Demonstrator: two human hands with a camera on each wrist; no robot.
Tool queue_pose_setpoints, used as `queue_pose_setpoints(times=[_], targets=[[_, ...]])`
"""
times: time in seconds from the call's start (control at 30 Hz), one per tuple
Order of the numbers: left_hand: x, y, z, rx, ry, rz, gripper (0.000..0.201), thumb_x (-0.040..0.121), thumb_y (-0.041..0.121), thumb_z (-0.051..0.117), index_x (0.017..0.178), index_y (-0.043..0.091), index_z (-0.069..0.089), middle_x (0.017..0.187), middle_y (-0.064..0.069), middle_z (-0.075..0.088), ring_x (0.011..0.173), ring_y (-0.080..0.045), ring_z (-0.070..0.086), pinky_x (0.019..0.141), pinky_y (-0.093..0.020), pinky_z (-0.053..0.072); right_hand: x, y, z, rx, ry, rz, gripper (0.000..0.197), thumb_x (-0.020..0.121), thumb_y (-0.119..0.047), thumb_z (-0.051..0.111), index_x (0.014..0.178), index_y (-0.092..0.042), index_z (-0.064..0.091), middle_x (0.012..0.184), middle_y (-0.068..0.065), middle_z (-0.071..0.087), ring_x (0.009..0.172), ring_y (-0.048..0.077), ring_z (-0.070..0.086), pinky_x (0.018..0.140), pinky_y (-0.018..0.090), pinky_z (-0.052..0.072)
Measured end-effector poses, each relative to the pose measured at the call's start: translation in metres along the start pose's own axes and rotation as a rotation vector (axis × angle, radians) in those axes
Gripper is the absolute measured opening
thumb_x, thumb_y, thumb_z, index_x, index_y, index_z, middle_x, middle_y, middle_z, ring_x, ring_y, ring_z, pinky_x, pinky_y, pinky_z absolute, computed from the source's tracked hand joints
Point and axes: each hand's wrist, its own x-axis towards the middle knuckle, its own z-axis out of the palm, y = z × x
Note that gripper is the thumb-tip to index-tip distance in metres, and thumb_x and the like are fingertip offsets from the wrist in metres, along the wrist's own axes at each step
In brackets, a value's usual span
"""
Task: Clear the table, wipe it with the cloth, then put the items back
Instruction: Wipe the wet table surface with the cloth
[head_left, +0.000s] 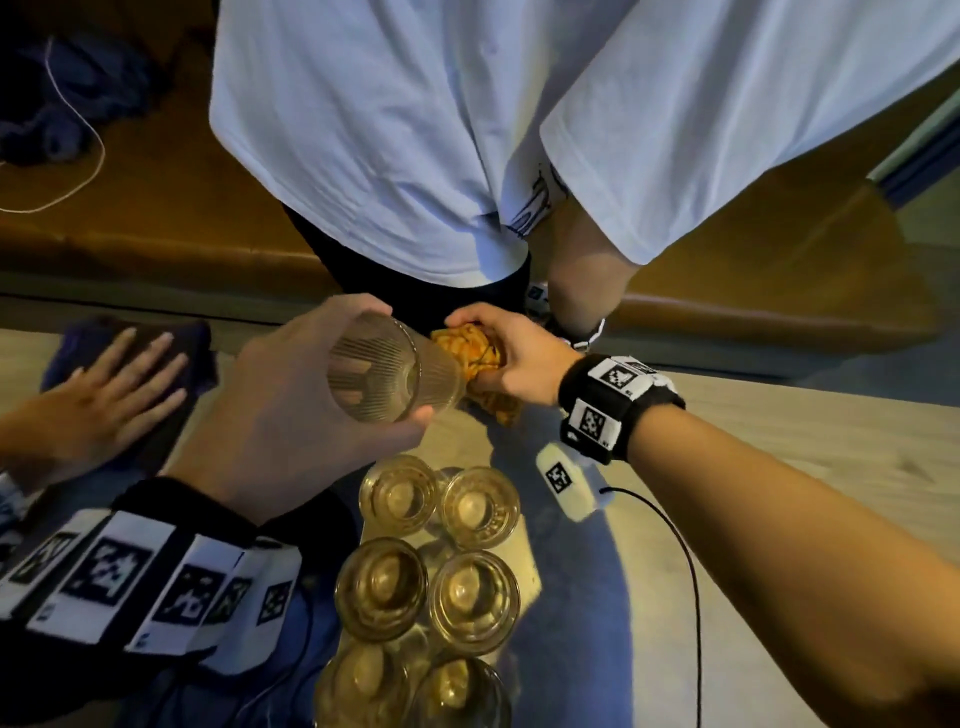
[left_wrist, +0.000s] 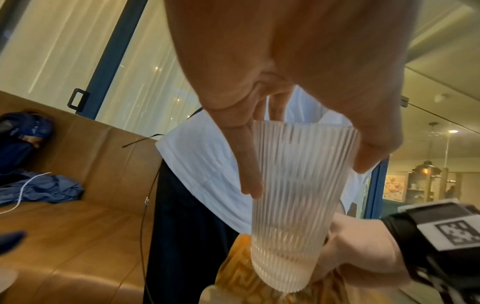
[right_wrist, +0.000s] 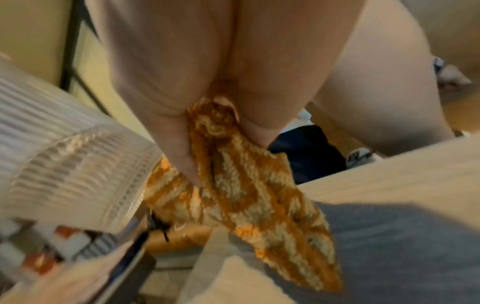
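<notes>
Left hand (head_left: 291, 410) grips a ribbed glass (head_left: 387, 371) by its rim, lifted at centre frame; right hand (head_left: 511, 358) bunches the orange cloth (head_left: 470, 353) just behind it. Best keep that glass level and clear of the cloth while wiping the table (head_left: 779, 441). The lifted glass looks empty; six glasses (head_left: 426, 561) stand clustered at lower centre, contents unclear.
</notes>
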Motion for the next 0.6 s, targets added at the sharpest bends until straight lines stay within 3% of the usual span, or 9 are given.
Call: queue_pose_setpoints(times=[0.07,0.1,0.17,0.23,0.33,0.43,0.53,0.6], targets=[[0.000,0.002,-0.004,-0.010,0.043,0.005,0.071,0.060,0.052,0.084,0.122,0.037,0.054,0.098,0.033,0.056,0.091,0.021,0.057,0.077,0.004,0.040,-0.003,-0.004,0.001,0.268,-0.016,0.069,0.069,0.077,0.010,0.072,0.136,-0.013,0.044,0.115,0.017,0.063,0.089,0.016,0.064,0.086,0.030,0.055],[-0.001,0.003,-0.006,-0.016,0.054,0.007,0.072,0.059,0.055,0.082,0.123,0.036,0.054,0.099,0.033,0.056,0.092,0.023,0.056,0.077,0.001,0.042,-0.004,-0.005,0.001,0.346,-0.022,0.091,0.070,0.077,0.013,0.071,0.136,-0.012,0.043,0.114,0.020,0.064,0.088,0.019,0.065,0.086,0.036,0.056],[-0.002,0.001,-0.010,-0.013,0.066,0.019,0.075,0.058,0.059,0.079,0.125,0.036,0.054,0.102,0.027,0.061,0.094,0.013,0.062,0.081,-0.015,0.051,-0.004,-0.006,0.002,0.380,-0.059,0.102,0.070,0.077,0.016,0.070,0.136,-0.010,0.044,0.112,0.021,0.064,0.089,0.022,0.065,0.087,0.042,0.056],[-0.004,0.001,-0.012,0.004,0.075,0.022,0.076,0.058,0.059,0.079,0.126,0.032,0.055,0.105,0.022,0.063,0.093,0.005,0.064,0.082,-0.023,0.053,0.000,-0.007,0.001,0.340,-0.110,0.094,0.068,0.076,0.015,0.071,0.134,-0.010,0.047,0.113,0.020,0.065,0.091,0.019,0.066,0.088,0.039,0.056],[-0.005,0.000,-0.017,0.058,0.052,0.027,0.078,0.059,0.057,0.081,0.127,0.029,0.056,0.111,0.017,0.064,0.095,-0.005,0.066,0.084,-0.024,0.053,0.012,-0.009,-0.001,0.056,-0.102,0.006,0.065,0.074,0.002,0.074,0.131,-0.017,0.049,0.110,0.009,0.067,0.096,0.018,0.066,0.091,0.033,0.053],[-0.005,-0.014,-0.022,0.068,0.019,-0.015,0.078,0.059,0.047,0.090,0.128,0.033,0.056,0.110,0.019,0.062,0.101,-0.005,0.062,0.082,-0.011,0.044,0.030,-0.010,0.011,-0.344,-0.036,-0.057,0.063,0.078,-0.004,0.066,0.136,-0.022,0.050,0.118,0.008,0.065,0.109,0.027,0.062,0.093,0.028,0.046],[-0.005,-0.032,-0.025,0.135,0.003,-0.037,0.079,0.060,0.052,0.091,0.129,0.039,0.054,0.112,0.022,0.062,0.103,-0.004,0.062,0.084,-0.017,0.045,0.046,-0.017,0.034,-0.517,-0.241,-0.163,0.062,0.081,-0.009,0.066,0.139,-0.024,0.050,0.124,0.009,0.061,0.114,0.031,0.058,0.095,0.035,0.046],[-0.005,-0.041,-0.026,0.175,0.006,-0.058,0.081,0.059,0.056,0.090,0.129,0.038,0.053,0.111,0.021,0.062,0.102,-0.005,0.063,0.086,-0.023,0.047,0.047,-0.022,0.040,-0.673,-0.439,-0.204,0.063,0.081,-0.011,0.069,0.140,-0.024,0.048,0.130,0.009,0.058,0.118,0.029,0.055,0.097,0.031,0.039]])
